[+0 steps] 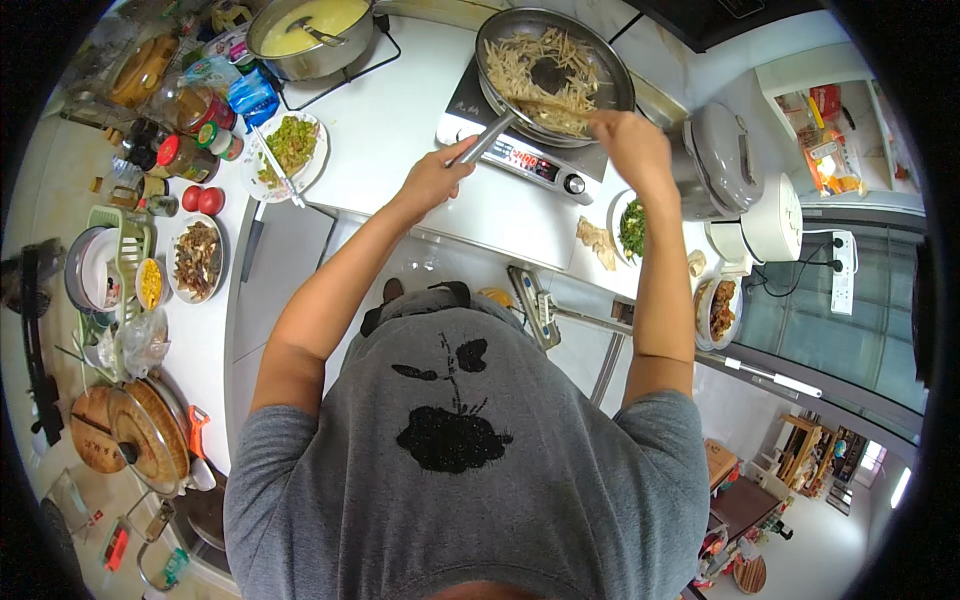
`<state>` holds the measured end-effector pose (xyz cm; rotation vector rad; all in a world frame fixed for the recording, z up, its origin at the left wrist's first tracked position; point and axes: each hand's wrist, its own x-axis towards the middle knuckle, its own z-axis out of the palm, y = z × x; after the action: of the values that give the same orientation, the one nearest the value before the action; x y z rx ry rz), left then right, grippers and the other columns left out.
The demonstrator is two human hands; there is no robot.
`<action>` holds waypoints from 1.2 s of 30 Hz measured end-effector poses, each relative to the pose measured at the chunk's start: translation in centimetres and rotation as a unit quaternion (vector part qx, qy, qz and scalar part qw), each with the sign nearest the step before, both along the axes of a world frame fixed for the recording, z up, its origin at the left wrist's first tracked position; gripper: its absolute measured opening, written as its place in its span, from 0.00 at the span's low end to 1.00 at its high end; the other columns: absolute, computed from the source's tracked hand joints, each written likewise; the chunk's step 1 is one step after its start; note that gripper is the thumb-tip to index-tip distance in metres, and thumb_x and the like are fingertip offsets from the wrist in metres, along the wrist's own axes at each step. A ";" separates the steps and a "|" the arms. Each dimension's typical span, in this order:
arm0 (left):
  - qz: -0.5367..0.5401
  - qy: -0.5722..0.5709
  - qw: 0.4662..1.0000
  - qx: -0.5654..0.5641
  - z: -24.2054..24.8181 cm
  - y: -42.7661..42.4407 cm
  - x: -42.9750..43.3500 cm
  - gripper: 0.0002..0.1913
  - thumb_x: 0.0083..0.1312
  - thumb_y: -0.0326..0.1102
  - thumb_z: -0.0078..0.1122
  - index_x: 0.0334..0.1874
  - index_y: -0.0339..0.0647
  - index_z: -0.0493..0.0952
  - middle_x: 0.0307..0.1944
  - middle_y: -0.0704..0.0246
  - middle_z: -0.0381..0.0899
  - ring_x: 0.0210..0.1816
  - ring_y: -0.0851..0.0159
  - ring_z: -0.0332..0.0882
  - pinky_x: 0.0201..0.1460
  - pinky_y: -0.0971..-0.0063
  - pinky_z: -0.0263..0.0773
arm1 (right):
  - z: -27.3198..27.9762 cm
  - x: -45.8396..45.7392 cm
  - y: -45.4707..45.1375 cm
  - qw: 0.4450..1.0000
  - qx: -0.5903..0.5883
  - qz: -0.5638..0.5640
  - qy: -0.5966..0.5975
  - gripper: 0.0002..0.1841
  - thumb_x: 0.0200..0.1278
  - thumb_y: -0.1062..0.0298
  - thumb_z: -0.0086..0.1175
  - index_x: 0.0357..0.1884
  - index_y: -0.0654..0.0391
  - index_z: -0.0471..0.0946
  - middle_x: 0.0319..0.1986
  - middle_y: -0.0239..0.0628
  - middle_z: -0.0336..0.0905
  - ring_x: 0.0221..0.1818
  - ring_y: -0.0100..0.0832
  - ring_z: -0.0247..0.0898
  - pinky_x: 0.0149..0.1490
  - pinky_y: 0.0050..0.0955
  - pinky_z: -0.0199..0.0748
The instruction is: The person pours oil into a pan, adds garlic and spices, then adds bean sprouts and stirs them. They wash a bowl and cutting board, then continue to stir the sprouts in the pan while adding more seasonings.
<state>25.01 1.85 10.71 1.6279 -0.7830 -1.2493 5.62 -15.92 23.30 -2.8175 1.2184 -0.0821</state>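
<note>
A frying pan (621, 71) sits on an induction cooktop (525, 161) with a lit display. My left hand (435, 180) grips the pan's metal handle (484, 142). My right hand (634, 146) is closed on a wooden utensil (544, 101) that reaches into pale shredded food (577, 64) lying in a ring around the pan's bare centre. The far end of the utensil is partly hidden in the food. A plate of leafy greens (632, 229) stands just below my right hand, partly covered by my forearm.
Left of the pan are a pot of yellow liquid (311, 49), a plate of chopped green food (289, 150) with chopsticks across it, jars (180, 157) and two tomatoes (202, 199). To the right stand a grey lidded appliance (724, 161), a white appliance (772, 217) and a bowl of browned food (720, 311).
</note>
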 end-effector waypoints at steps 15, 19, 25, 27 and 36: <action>0.005 -0.016 1.000 -0.007 -1.0 -0.3 -0.4 0.25 0.65 0.37 0.55 0.67 0.58 0.70 0.21 0.75 0.70 0.21 0.76 0.66 0.27 0.80 0.64 | -9.7 3.0 -7.1 0.987 -0.107 -0.103 0.054 0.13 0.64 0.54 0.49 0.41 0.42 0.84 0.32 0.44 0.83 0.38 0.47 0.79 0.43 0.44 0.76; 0.015 0.000 1.000 -0.024 -1.8 0.0 0.1 0.26 0.65 0.37 0.55 0.67 0.57 0.69 0.22 0.75 0.70 0.20 0.76 0.65 0.27 0.80 0.64 | -0.3 0.5 0.6 0.996 -0.083 -0.028 0.029 0.13 0.61 0.59 0.49 0.31 0.53 0.84 0.28 0.48 0.82 0.34 0.49 0.80 0.41 0.44 0.77; 0.003 0.003 1.000 -0.006 -0.6 -0.4 -0.3 0.26 0.64 0.36 0.56 0.67 0.57 0.69 0.24 0.75 0.72 0.20 0.77 0.66 0.27 0.81 0.65 | -6.6 0.8 -4.6 0.981 -0.174 -0.076 0.035 0.17 0.61 0.59 0.47 0.23 0.58 0.82 0.24 0.50 0.80 0.29 0.50 0.80 0.35 0.45 0.77; -0.007 0.002 1.000 -0.008 -0.8 -0.5 -0.2 0.26 0.64 0.37 0.56 0.67 0.57 0.69 0.24 0.75 0.72 0.21 0.76 0.66 0.27 0.81 0.65 | -10.3 1.2 -7.4 0.973 -0.201 -0.115 0.005 0.18 0.62 0.59 0.47 0.23 0.58 0.82 0.23 0.50 0.80 0.28 0.50 0.79 0.34 0.45 0.77; 0.002 -0.007 1.000 -0.007 -0.1 0.1 -0.2 0.27 0.66 0.36 0.52 0.69 0.57 0.66 0.22 0.80 0.69 0.20 0.79 0.63 0.23 0.85 0.61 | -0.7 0.9 2.6 0.995 -0.077 -0.012 -0.067 0.12 0.63 0.59 0.49 0.34 0.48 0.85 0.23 0.47 0.80 0.28 0.47 0.79 0.36 0.41 0.76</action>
<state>24.77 1.90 10.66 1.6278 -0.7962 -1.2278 6.52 -13.28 22.59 -2.8704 1.2668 -0.3743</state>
